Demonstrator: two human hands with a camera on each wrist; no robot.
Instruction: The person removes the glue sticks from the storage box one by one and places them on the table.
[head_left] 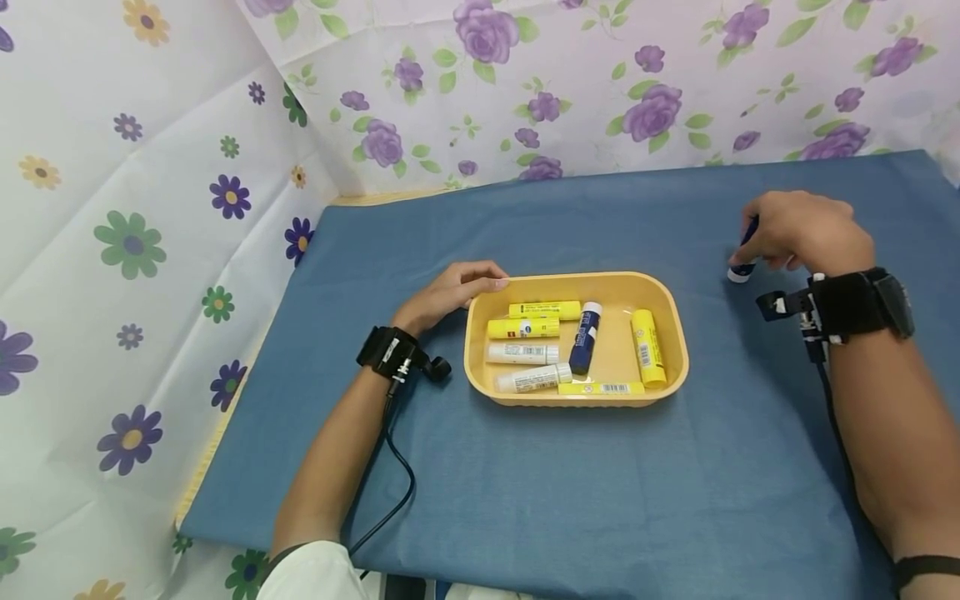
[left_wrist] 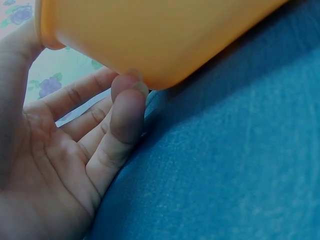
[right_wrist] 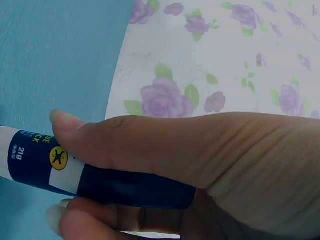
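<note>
Navy glue stick (right_wrist: pixel 117 187), white-ended, yellow-badged: right hand (head_left: pixel 806 232) grips it, left hand (head_left: pixel 453 290) holds the yellow tray (head_left: pixel 626 289).

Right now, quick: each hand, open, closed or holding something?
Left hand: closed on the end of the yellow plastic tray, thumb at its rim.
Right hand: closed, holding a navy glue stick.

The basket (head_left: pixel 618 293) is yellow, the cloth (head_left: pixel 600 492) blue, the glue stick (right_wrist: pixel 135 190) navy and white, the backdrop (head_left: pixel 570 50) purple-flowered.
</note>
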